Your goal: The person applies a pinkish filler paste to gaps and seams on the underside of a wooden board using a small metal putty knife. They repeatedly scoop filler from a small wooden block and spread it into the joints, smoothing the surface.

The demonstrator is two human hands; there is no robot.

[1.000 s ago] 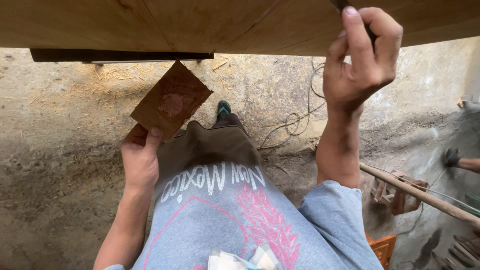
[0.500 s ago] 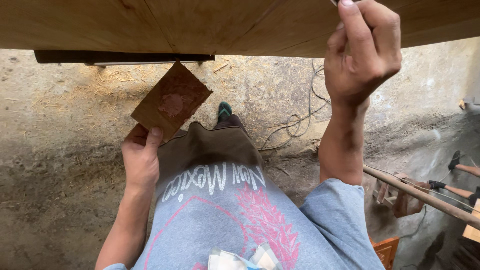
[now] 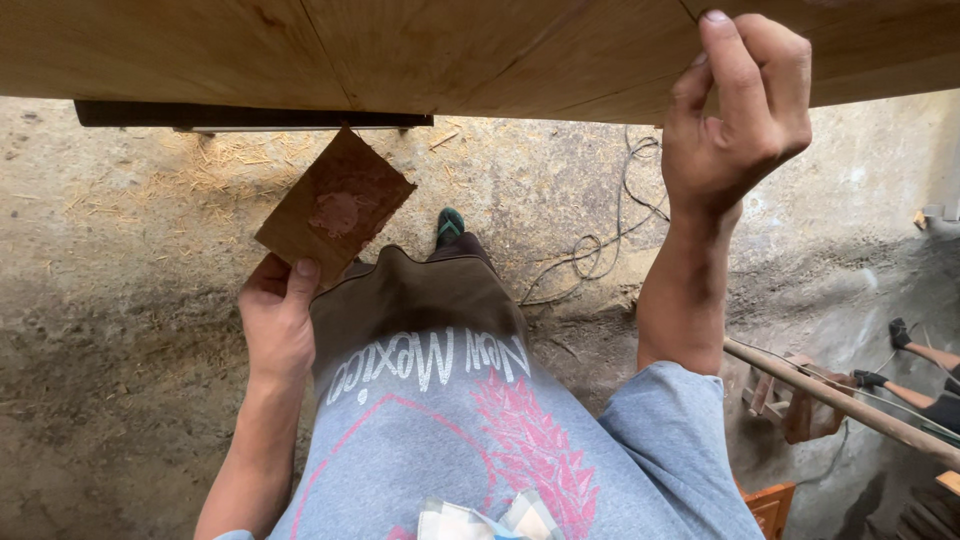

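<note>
A wooden board [image 3: 400,50] is blocking above both hands; open room is lying between the left hand [image 3: 275,320] and right hand [image 3: 740,120].

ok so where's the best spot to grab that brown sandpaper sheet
Probably the near lower corner, coming from below, where the left hand already pinches it. The sandpaper sheet is thin, flat and tilted like a diamond, its far corner up by the wooden board, so that corner is the freest edge.

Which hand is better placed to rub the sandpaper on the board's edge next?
Probably the left. The left hand already pinches the brown sandpaper sheet just below the wooden board, while the right hand is curled over the board's edge, seemingly steadying it.
</note>
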